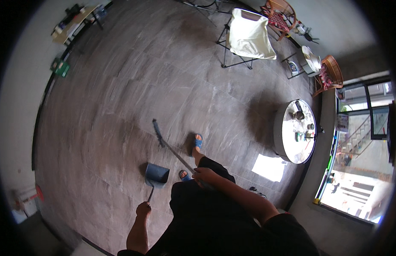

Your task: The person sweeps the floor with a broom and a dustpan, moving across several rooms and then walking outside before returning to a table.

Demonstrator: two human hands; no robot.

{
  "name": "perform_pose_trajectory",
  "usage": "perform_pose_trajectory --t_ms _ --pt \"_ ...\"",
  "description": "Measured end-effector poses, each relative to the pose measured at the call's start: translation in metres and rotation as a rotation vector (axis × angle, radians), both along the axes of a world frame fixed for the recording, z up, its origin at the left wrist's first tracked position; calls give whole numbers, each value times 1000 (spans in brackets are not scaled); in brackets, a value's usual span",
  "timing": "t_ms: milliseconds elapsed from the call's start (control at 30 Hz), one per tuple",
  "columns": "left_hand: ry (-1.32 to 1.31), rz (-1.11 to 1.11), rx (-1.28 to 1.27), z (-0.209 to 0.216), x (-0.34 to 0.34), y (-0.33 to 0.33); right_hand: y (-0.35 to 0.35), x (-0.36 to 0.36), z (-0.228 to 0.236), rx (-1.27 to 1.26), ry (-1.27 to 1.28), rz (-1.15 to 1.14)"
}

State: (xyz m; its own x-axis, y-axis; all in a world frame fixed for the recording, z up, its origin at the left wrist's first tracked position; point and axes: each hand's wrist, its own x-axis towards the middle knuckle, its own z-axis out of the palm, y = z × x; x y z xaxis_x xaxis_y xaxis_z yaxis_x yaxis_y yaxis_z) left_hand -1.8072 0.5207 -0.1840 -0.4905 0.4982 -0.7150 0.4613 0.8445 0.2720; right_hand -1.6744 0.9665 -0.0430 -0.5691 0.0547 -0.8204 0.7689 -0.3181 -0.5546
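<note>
My left hand (143, 209) is closed round the handle of a dark grey dustpan (157, 175). The pan is at floor level in front of that hand, its open side facing right; whether it touches the floor I cannot tell. In front of my body, my right hand (205, 176) grips the long handle of a broom (177, 156). The broom slants forward and left, and its narrow dark brush head (157, 132) is beyond the dustpan, apart from it. My feet in blue slippers (198, 141) stand to the right of the dustpan.
Grey-brown tiles cover the floor (121, 106). To the right stands a round white table (287, 145) with a pot and small items. A cream folding chair (249, 36) and wicker chairs (332, 72) are farther off. A green box (60, 67) sits by the left wall.
</note>
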Motion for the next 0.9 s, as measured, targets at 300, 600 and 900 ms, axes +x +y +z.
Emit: perform_pose_trajectory --t_ms 300,600,900 --pt "-396 669 -90 72 -135 145 205 -76 -1 -303 170 -790" --pt "-420 475 -22 129 -278 388 375 -55 -61 -721 -2 -1327" --pt "-504 242 48 97 -434 616 457 -47 -96 -754 86 -1679"
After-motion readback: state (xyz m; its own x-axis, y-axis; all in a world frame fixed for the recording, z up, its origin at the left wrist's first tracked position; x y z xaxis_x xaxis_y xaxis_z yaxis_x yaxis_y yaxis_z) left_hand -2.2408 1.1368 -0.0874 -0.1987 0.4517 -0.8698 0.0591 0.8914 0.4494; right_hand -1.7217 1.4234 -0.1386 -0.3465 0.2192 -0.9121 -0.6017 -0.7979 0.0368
